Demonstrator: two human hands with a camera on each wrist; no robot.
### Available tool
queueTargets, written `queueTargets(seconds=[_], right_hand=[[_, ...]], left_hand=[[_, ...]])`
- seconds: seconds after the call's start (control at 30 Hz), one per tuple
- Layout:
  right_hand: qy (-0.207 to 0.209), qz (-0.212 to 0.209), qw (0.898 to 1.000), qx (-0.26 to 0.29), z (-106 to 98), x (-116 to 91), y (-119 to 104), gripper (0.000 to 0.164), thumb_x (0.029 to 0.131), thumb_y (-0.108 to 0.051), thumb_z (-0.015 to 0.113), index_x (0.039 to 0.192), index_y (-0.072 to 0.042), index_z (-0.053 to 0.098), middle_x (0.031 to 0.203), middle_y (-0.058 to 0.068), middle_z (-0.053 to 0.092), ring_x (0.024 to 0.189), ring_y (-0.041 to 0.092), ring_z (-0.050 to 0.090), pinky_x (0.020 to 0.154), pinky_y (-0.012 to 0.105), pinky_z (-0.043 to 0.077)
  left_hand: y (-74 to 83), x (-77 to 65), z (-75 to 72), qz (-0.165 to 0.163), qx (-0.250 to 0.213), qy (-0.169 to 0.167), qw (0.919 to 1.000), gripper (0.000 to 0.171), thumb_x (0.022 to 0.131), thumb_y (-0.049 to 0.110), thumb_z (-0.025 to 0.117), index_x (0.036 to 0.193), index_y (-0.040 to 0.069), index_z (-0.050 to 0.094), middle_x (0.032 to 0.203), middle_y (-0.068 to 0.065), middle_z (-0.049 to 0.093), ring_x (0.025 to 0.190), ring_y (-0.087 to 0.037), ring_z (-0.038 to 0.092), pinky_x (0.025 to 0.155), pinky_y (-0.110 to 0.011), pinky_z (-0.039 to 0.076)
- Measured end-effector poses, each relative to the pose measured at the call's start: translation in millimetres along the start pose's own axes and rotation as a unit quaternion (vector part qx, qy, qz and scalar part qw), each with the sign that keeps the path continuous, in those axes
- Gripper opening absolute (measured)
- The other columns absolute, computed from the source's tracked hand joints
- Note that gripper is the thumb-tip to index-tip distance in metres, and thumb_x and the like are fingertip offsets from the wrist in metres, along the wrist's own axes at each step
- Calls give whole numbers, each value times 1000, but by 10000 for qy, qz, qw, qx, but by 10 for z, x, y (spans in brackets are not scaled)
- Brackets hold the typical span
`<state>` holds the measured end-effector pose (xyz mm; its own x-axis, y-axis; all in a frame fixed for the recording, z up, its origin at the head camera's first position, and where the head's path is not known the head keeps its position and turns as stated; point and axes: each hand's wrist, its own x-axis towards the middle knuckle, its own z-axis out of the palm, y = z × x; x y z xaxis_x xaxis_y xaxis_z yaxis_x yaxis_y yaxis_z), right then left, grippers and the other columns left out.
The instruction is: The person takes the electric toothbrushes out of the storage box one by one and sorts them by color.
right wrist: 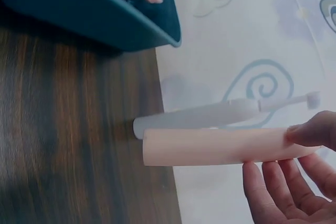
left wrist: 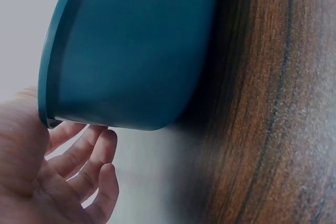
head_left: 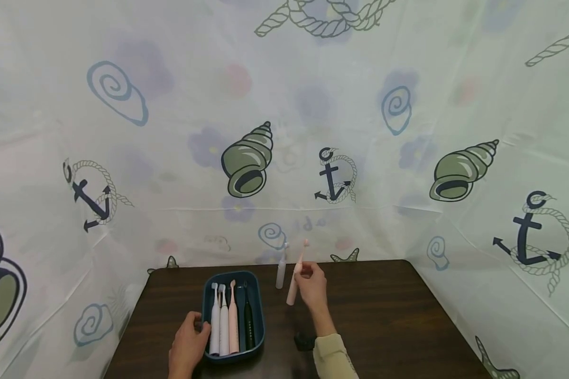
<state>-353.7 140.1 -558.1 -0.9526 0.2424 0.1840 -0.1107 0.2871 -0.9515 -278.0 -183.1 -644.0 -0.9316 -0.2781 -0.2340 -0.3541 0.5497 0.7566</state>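
Note:
In my right hand point(head_left: 311, 287) is a pink electric toothbrush point(right wrist: 205, 148), pinched by its handle between thumb and fingers, brush head up and slightly tilted. Just left of it, a white electric toothbrush point(head_left: 281, 273) stands upright at the table's far side. My left hand point(head_left: 188, 339) grips the left side of a dark blue bin point(head_left: 264, 326), its fingers against the outer wall in the left wrist view. Inside the bin lie two white toothbrushes point(head_left: 224, 326), a pink one point(head_left: 234, 321) and a dark green one point(head_left: 249, 326), heads pointing away from me.
A dark wood-grain table point(head_left: 374, 321) carries everything. Behind it and to both sides hangs a pale cloth point(head_left: 303, 105) printed with shells and anchors. A small black object point(head_left: 304, 341) shows beside my right forearm.

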Motion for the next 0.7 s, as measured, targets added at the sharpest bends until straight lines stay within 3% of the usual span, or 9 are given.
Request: queueTargets(seconds=[0.4, 0.7], right_hand=[[147, -81, 9998, -85, -39, 36, 170, 27, 93, 1, 77, 119, 0, 71, 113, 20, 75, 99, 30, 74, 81, 40, 62], [404, -139, 9991, 52, -21, 77, 243, 25, 90, 5, 77, 113, 0, 70, 113, 20, 75, 100, 30, 74, 81, 31, 60]], left_hand=[[15, 3, -45, 36, 401, 19, 9992, 40, 102, 27, 61, 135, 4, 57, 123, -19, 70, 99, -32, 66, 84, -62, 48], [-10, 17, -46, 69, 450, -35, 9990, 42, 102, 29, 61, 135, 3, 57, 124, -21, 69, 98, -33, 66, 83, -62, 50]])
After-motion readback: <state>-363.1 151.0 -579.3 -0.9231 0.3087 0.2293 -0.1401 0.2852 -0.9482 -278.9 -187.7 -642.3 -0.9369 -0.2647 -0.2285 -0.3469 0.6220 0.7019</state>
